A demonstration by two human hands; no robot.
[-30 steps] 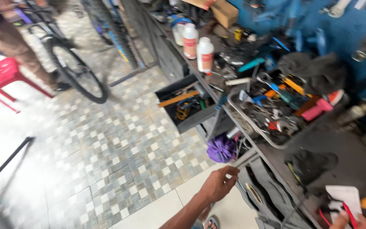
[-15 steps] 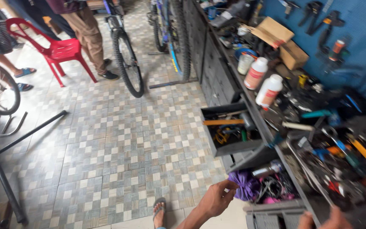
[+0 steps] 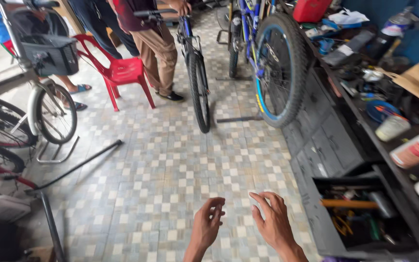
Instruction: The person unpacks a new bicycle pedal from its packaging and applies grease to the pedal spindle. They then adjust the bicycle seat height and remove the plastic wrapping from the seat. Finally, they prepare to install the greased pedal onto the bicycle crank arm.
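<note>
— How does the grip look on each side?

— My left hand is loose, fingers curled a little and apart, holding nothing. My right hand is also spread, fingers bent; something small and pale seems to sit by its fingertips, but it is too blurred for me to say what it is, or whether the fingers are pinching it.

— Where are the hands?

— Low in the head view, close together but not touching, both over the checkered tile floor.

— What is nearest?

— An open drawer just right of my right hand, full of tools, with an orange-handled tool lying across it. The drawer belongs to the dark desk along the right wall, which carries white bottles and clutter.

— And further off?

— A bicycle with a blue frame leans by the desk, a second bicycle stands mid-floor beside a person in tan trousers, and a red plastic chair sits to the left.
</note>
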